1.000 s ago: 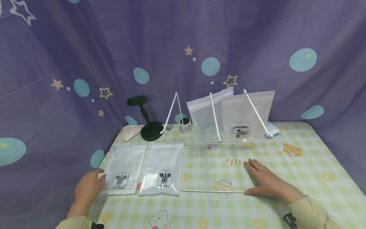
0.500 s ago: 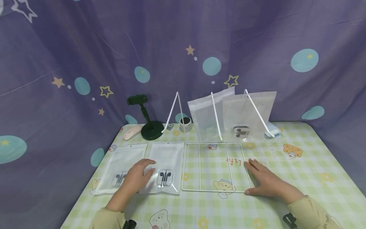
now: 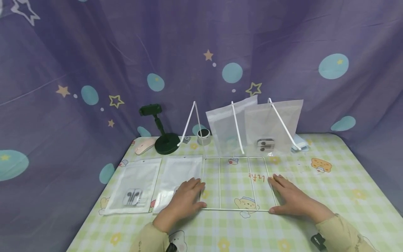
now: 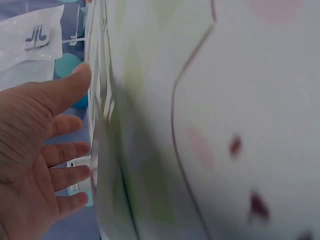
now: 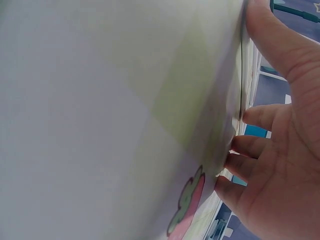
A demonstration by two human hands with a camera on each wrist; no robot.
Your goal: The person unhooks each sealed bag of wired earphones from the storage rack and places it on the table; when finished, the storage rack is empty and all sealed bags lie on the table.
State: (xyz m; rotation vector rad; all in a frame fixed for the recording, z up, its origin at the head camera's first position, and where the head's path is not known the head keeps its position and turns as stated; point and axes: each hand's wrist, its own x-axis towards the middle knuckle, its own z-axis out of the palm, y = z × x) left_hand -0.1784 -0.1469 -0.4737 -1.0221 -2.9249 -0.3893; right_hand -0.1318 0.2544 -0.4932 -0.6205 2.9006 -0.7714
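Observation:
A white wire rack (image 3: pixel 232 210) stands on the table, its base frame lying flat and its hooks rising at the back. My left hand (image 3: pixel 184 201) lies at the base's left edge, fingers extended, covering part of a clear-and-white pouch (image 3: pixel 185 168); the earphones inside it are mostly hidden. At the base's right edge rests my right hand (image 3: pixel 292 199), thumb and fingers spread. Both wrist views show the left hand (image 4: pixel 30 155) and right hand (image 5: pixel 285 150) with fingertips down at the tabletop. Another pouch (image 3: pixel 143 175) with boxed earphones (image 3: pixel 132 197) lies further left.
Two more pouches hang from the rack: a left one (image 3: pixel 223 129) and a right one (image 3: pixel 277 122) with earphones. Behind are a dark green phone stand (image 3: pixel 167 143), a pink mouse (image 3: pixel 145 145), a small white round container (image 3: pixel 204 138) and a light blue packet (image 3: pixel 300 143).
My left hand has moved right from beside the leftmost pouch, across both pouches, to the rack's left edge. The leftmost pouch now lies free of it. My right hand stays put.

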